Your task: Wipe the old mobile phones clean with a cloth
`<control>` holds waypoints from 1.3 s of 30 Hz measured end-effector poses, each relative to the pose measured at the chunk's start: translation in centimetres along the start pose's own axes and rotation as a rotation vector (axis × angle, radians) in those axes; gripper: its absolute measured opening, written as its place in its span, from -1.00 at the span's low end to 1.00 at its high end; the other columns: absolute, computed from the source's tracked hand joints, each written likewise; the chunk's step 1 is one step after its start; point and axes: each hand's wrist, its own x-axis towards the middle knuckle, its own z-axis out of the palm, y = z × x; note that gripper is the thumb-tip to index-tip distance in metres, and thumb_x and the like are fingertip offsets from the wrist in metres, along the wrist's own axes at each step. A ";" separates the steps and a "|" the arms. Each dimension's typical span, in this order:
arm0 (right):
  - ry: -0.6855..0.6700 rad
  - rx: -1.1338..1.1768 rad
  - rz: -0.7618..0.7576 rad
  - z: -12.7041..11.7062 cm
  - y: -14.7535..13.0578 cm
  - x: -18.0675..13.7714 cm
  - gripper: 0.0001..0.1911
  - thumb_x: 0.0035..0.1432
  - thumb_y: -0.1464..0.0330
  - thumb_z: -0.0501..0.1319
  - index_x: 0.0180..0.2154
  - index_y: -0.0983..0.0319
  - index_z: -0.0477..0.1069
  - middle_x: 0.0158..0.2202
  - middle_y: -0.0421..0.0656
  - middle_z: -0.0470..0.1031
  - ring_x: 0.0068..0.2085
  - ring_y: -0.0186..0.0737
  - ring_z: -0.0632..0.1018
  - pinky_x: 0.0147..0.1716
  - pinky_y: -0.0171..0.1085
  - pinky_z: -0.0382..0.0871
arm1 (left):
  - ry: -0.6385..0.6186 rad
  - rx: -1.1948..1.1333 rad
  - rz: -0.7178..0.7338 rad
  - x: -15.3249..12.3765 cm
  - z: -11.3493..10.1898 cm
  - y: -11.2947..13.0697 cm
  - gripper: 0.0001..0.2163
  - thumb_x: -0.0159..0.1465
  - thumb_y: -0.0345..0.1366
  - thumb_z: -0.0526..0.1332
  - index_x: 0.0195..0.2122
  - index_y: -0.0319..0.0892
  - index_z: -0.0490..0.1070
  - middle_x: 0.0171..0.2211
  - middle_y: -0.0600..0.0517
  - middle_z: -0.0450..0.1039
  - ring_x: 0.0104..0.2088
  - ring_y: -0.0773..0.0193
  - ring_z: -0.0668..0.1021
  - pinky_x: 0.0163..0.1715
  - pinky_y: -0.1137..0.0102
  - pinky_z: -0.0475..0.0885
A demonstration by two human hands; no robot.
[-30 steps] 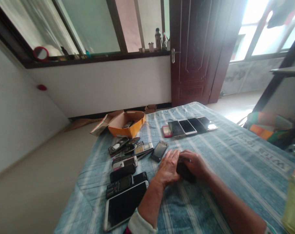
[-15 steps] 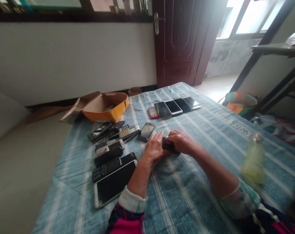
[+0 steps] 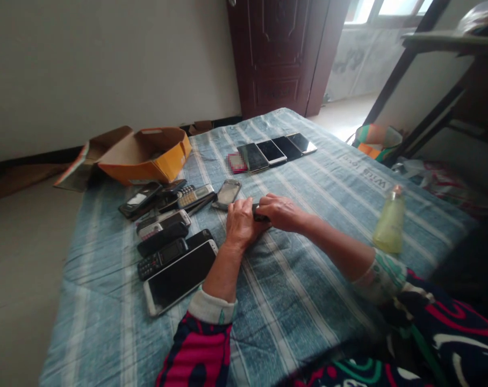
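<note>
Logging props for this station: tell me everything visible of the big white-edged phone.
The big white-edged phone lies screen up on the blue striped cloth, slanted, just left of the left forearm. Rounded-corner slab, pale frame, dark glassy-looking screen, unlit. A black keypad phone lies along its far long edge; whether they touch is unclear. The left hand is not on it.

A small handheld object (image 3: 260,213) is showing blackish. The wide fabric cover (image 3: 276,301) is carrying pale stripes over faded blue. At left, an open cardboard box (image 3: 173,161) is showing orange outside, brown inside; nearer, a flat white-edged phone (image 3: 181,277) is showing a black screen. At right, a tapered bottle (image 3: 390,220) is showing yellow-green, and a long sleeve (image 3: 449,328) is mixing magenta and white curves on navy.
</note>
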 end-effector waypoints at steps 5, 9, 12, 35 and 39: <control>-0.034 -0.026 0.031 -1.0 1.4 -1.5 -0.79 0.16 0.55 0.10 -0.38 0.26 0.50 -0.35 -0.12 0.41 -0.30 -0.24 0.33 -0.42 -0.30 0.07 | 0.002 0.010 -0.052 -0.2 -0.2 0.4 -0.34 0.02 0.00 0.37 0.07 -0.27 0.33 0.01 -0.19 0.39 0.03 -0.05 0.41 0.03 0.19 0.31; -0.063 -0.046 0.079 -1.8 2.1 -2.6 -0.73 0.13 0.60 0.05 -0.39 0.27 0.49 -0.33 -0.10 0.42 -0.28 -0.24 0.33 -0.43 -0.30 0.07 | -0.008 0.009 -0.051 0.0 -0.3 0.6 -0.33 -0.04 0.03 0.40 0.03 -0.28 0.37 -0.02 -0.17 0.40 0.02 -0.04 0.40 0.05 0.20 0.29; -0.046 -0.044 0.077 -1.4 1.3 -2.1 -0.76 0.15 0.58 0.07 -0.39 0.28 0.48 -0.34 -0.10 0.41 -0.28 -0.24 0.33 -0.41 -0.30 0.07 | -0.012 0.018 -0.049 0.1 -0.2 0.5 -0.36 0.01 0.03 0.36 0.02 -0.27 0.37 -0.02 -0.18 0.40 0.02 -0.05 0.39 0.03 0.19 0.30; -0.004 -0.054 0.084 -0.6 0.4 -3.5 -0.73 0.23 0.55 0.03 -0.34 0.29 0.49 -0.30 -0.07 0.40 -0.24 -0.20 0.33 -0.31 -0.28 0.13 | -0.082 0.026 -0.036 0.0 -0.8 1.0 -0.43 0.05 0.06 0.33 -0.01 -0.20 0.43 -0.01 -0.13 0.32 0.04 -0.03 0.35 0.09 0.20 0.27; -0.007 -0.026 0.026 -0.2 -0.5 -3.2 -0.75 0.23 0.56 0.04 -0.33 0.29 0.48 -0.29 -0.08 0.41 -0.22 -0.20 0.33 -0.30 -0.28 0.12 | -0.062 0.014 0.006 0.1 -0.3 0.5 -0.47 0.10 0.08 0.28 -0.06 -0.25 0.43 -0.03 -0.16 0.36 0.02 -0.03 0.37 0.09 0.17 0.26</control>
